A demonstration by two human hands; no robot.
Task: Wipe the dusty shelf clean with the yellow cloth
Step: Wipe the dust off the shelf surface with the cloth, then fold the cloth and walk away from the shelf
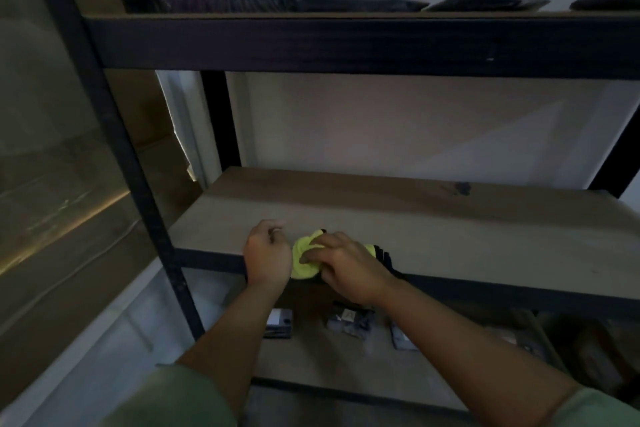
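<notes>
While both hands work at the near edge of the middle shelf (415,218), the head view shows the yellow cloth (304,262) bunched into a wad right at the front lip, between the two hands. The right hand (346,265) lies over the cloth's right side, fingers curled down and clamped on it. The left hand (267,255) sits just beside the cloth on the left, fingers curled in loosely; whether it pinches a corner is not clear from here.

The risk, as a judgement: the wad sits so near the edge that a pull toward the person could drop it onto the lower shelf, among the small packets (349,321) there. A balled cloth also wipes a narrow strip, so dust may be left behind, especially toward the far right by the dark smudge (462,188).

The cloth's long axis runs roughly left to right along the front edge, with no clear pointing end in its crumpled state.
</notes>
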